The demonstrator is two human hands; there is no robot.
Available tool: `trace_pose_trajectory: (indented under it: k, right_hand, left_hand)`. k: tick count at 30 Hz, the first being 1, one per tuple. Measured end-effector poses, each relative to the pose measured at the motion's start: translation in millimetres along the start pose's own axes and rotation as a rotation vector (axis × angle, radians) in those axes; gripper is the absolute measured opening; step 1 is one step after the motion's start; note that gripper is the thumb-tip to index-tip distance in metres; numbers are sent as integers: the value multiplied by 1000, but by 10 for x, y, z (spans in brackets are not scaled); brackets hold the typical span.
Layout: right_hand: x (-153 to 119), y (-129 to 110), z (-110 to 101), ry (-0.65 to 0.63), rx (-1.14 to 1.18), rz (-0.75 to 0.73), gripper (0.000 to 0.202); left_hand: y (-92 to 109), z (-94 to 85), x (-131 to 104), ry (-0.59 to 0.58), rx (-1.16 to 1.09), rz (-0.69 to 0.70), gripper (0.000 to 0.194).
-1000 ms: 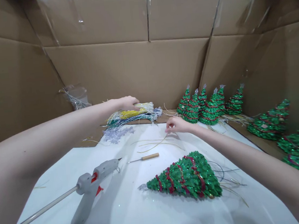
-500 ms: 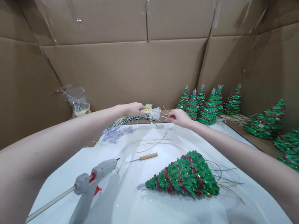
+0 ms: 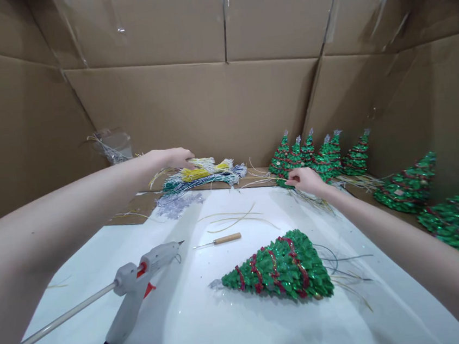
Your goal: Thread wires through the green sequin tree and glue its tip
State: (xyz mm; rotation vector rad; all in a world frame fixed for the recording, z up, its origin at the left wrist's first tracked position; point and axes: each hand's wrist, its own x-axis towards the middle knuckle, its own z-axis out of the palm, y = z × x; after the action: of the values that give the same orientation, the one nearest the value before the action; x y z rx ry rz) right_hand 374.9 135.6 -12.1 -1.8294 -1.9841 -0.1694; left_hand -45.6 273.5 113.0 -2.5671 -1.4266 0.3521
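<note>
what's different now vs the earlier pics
The right hand has moved right, in front of the small standing trees, and pinches a thin strand. The left hand first shifted right over the wire bundles, then drew back left to their upper left edge. The lying tree, glue gun and wooden-handled awl stayed put.

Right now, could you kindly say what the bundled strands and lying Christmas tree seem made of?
Bundled strands: perhaps plastic-coated wire or cord, thin and smoothly bending; finish unclear. Lying Christmas tree: likely glossy plastic or foil, from its bright glints.
</note>
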Motion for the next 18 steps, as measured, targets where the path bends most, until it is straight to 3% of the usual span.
trace_pose_trajectory:
  k: [6,8,11,14,16,18]
  right_hand:
    - [-89,-22,-14,-42,108,-43,24]
    - [-124,-163,2,-98,181,-100,25]
    - [-153,-464,48,-283,327,-213,27]
    - [-112,-742,90,-430,207,-338,23]
    - [-34,-866,97,-411,102,-342,30]
    - [72,-949,83,-283,58,-284,38]
  left_hand:
    - [-88,-58,-110,4,11,-75,67]
    - [-98,-82,-112,10,1,-63,66]
    - [-50,-113,-73,24,-23,-11,66]
    - [88,-130,-30,42,-47,50,67]
    - [218,-135,-19,46,-67,94,67]
    - [362,-140,-23,45,-94,153,65]
